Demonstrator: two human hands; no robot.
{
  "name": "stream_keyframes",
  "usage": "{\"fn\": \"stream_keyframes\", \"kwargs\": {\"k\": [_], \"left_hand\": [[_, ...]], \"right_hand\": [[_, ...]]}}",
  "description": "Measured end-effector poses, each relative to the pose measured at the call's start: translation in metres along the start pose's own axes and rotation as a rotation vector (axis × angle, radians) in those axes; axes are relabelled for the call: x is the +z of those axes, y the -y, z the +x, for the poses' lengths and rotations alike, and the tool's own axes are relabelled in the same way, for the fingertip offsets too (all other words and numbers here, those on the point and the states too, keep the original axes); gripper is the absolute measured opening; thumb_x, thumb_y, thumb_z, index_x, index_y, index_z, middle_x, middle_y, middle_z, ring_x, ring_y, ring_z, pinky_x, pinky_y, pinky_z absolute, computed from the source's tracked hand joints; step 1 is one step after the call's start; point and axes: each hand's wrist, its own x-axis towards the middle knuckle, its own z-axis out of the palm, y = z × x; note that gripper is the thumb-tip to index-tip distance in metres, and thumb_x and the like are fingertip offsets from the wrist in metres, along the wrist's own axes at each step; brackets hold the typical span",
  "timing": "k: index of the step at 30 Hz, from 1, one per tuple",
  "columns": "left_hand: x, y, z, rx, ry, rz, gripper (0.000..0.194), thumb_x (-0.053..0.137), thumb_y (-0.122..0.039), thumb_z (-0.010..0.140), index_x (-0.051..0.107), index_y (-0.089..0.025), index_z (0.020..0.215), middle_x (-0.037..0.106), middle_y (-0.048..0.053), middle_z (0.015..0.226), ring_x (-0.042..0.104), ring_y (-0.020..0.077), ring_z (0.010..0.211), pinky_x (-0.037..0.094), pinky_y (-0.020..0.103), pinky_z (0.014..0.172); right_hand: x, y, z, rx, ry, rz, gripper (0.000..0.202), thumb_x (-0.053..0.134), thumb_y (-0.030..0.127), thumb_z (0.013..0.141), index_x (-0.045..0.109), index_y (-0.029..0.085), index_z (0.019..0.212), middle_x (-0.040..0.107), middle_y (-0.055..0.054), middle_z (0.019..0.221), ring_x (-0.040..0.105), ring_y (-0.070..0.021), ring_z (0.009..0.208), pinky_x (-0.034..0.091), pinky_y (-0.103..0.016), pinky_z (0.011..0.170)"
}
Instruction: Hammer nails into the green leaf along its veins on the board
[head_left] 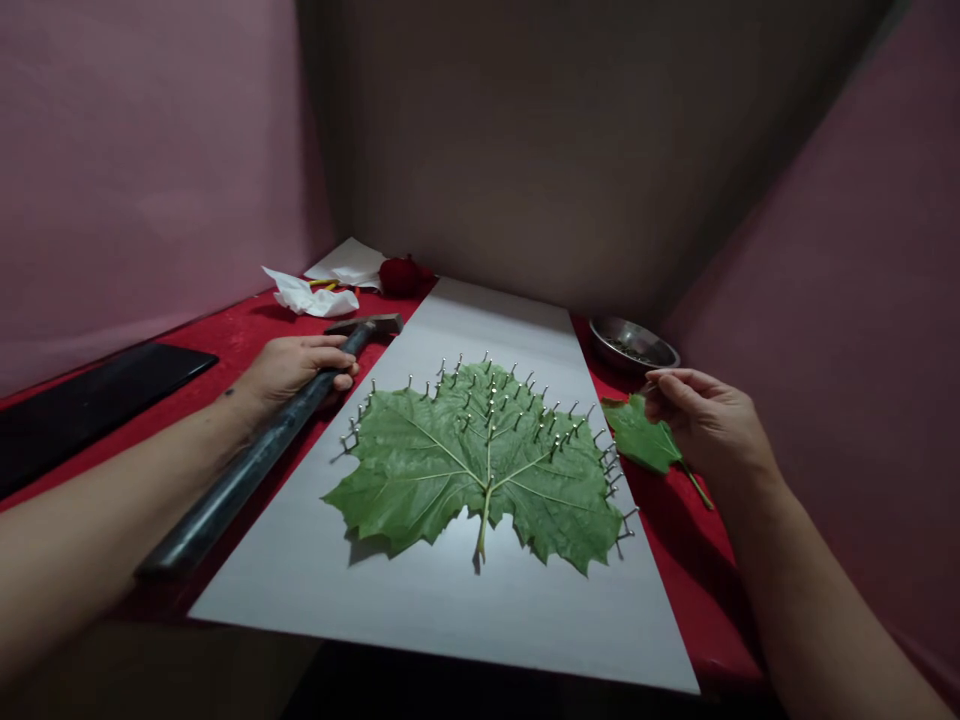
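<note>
My left hand [304, 368] is wrapped round the dark handle of a hammer [255, 465], close below its head, at the left edge of a white board [435, 640]. A large green leaf [427, 470] lies on the board. Several upright or leaning nails [491, 395] stand along its edges and veins, mostly over its far half. Off the board's right edge, my right hand [709, 415] is raised with thumb and forefinger pinched together; whatever is between them is too small to make out. Beneath that hand lies a smaller leaf [649, 440], partly hidden.
A metal bowl [634, 343] with small pieces inside stands at the right, near the wall. Crumpled white paper [311, 297], yellow sticks and a dark red object [401, 275] lie at the far left. A black flat panel [97, 400] rests on the red cloth [251, 325].
</note>
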Motion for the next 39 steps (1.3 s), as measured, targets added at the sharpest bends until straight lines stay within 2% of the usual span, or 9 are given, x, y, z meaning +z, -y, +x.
{"fn": "stream_keyframes", "kwargs": {"k": [3,8,14,19,24,30,33,39], "left_hand": [[0.000,-0.001,0.000,0.024,0.042,0.010,0.025,0.060,-0.002,0.070,0.055,-0.007,0.094,0.061,0.005,0.066,0.051,0.0082,0.042,0.037,0.018,0.034],[-0.004,-0.001,0.003,0.036,0.065,0.040,0.043,0.063,-0.002,0.062,0.054,-0.007,0.104,0.062,0.005,0.064,0.053,0.0097,0.041,0.040,0.018,0.033],[-0.005,0.000,0.005,0.041,0.040,0.082,0.041,0.065,-0.004,0.060,0.057,-0.008,0.100,0.063,0.005,0.063,0.055,0.0099,0.041,0.042,0.016,0.034],[-0.004,0.000,0.006,0.034,0.023,0.099,0.039,0.064,-0.003,0.058,0.059,-0.009,0.097,0.063,0.005,0.063,0.054,0.0096,0.041,0.041,0.016,0.033],[-0.005,0.002,0.009,-0.004,0.028,0.115,0.038,0.065,-0.005,0.058,0.060,-0.010,0.095,0.060,0.003,0.054,0.053,0.0114,0.038,0.041,0.017,0.032],[0.002,-0.004,0.001,0.007,-0.026,0.117,0.037,0.061,-0.002,0.061,0.060,-0.010,0.097,0.064,0.005,0.061,0.058,0.0108,0.041,0.045,0.015,0.035],[0.009,-0.010,-0.005,0.001,-0.074,0.155,0.032,0.058,0.001,0.062,0.061,-0.010,0.093,0.062,0.003,0.058,0.058,0.0105,0.040,0.046,0.014,0.035],[0.014,-0.013,-0.007,-0.041,-0.073,0.149,0.031,0.059,-0.003,0.060,0.062,-0.012,0.090,0.063,0.004,0.058,0.057,0.0104,0.039,0.043,0.013,0.032]], "right_hand": [[0.004,0.006,-0.009,0.001,0.022,-0.099,0.019,0.072,0.029,0.069,0.070,0.017,0.082,0.065,-0.002,0.064,0.056,-0.0106,0.053,0.044,-0.024,0.048],[0.015,0.014,-0.017,0.061,0.013,-0.285,0.025,0.070,0.029,0.069,0.070,0.015,0.090,0.061,-0.001,0.060,0.051,-0.0093,0.051,0.042,-0.024,0.048],[0.016,0.005,-0.014,0.049,0.150,-0.236,0.034,0.072,0.028,0.068,0.063,0.015,0.097,0.062,0.000,0.066,0.053,-0.0089,0.054,0.044,-0.025,0.054],[0.019,0.009,-0.018,0.090,0.203,-0.211,0.031,0.078,0.028,0.060,0.063,0.016,0.084,0.063,0.000,0.064,0.056,-0.0107,0.055,0.047,-0.026,0.052],[0.022,0.011,-0.022,0.154,0.212,-0.358,0.027,0.078,0.035,0.059,0.066,0.015,0.073,0.063,-0.001,0.060,0.054,-0.0103,0.052,0.043,-0.023,0.047],[0.022,0.009,-0.022,0.048,0.275,-0.464,0.021,0.074,0.035,0.064,0.067,0.016,0.071,0.065,-0.003,0.069,0.057,-0.0128,0.063,0.046,-0.026,0.058],[0.022,0.010,-0.023,-0.002,0.283,-0.500,0.018,0.071,0.034,0.068,0.066,0.017,0.072,0.064,-0.002,0.069,0.056,-0.0124,0.064,0.044,-0.025,0.057],[0.026,0.011,-0.024,-0.095,0.155,-0.552,0.018,0.065,0.034,0.076,0.059,0.017,0.071,0.058,0.001,0.061,0.048,-0.0083,0.053,0.039,-0.023,0.050]]}}
